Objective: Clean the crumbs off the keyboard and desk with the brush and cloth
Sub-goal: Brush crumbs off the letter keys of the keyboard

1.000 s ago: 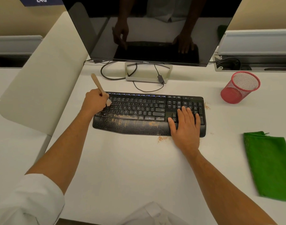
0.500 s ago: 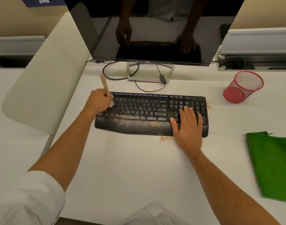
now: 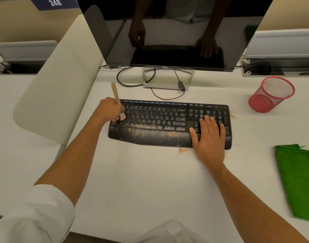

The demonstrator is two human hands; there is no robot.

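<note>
Head cam, looking down at a white desk (image 3: 150,181). Black keyboard (image 3: 169,125) sits mid-desk in front of the monitor (image 3: 169,32), both hands on it.

Left hand (image 3: 109,109) is at the keyboard's left end, fingers curled tight round a wooden-handled brush (image 3: 117,99). Handle sticks up and away past the knuckles, tilted slightly left; pale bristles are down on the left-side keys, just beside the fingers.

Right hand (image 3: 209,135) lies flat, palm down, fingers loosely spread over the arrow keys and numpad area, heel of the palm over the front right edge of the keyboard. Holding nothing.

Crumbs (image 3: 146,129): orange-brown scatter along the bottom key row and the wrist rest, between the two hands. A small pile on the desk just off the keyboard's front edge, near the right thumb side. Another patch on the desk touching the keyboard's right end, and a few specks off its front right corner.

Green cloth (image 3: 299,179) lies flat at the right edge of the desk, well apart from the right hand, partly cut off by the frame. Red mesh cup (image 3: 273,93) stands tilted-looking, back right, near the numpad end but clear of it.

Monitor stand (image 3: 167,79) and looped cables (image 3: 132,79) are behind the keyboard. White divider panel (image 3: 62,85) runs along the left side of the desk, beside the left forearm.
</note>
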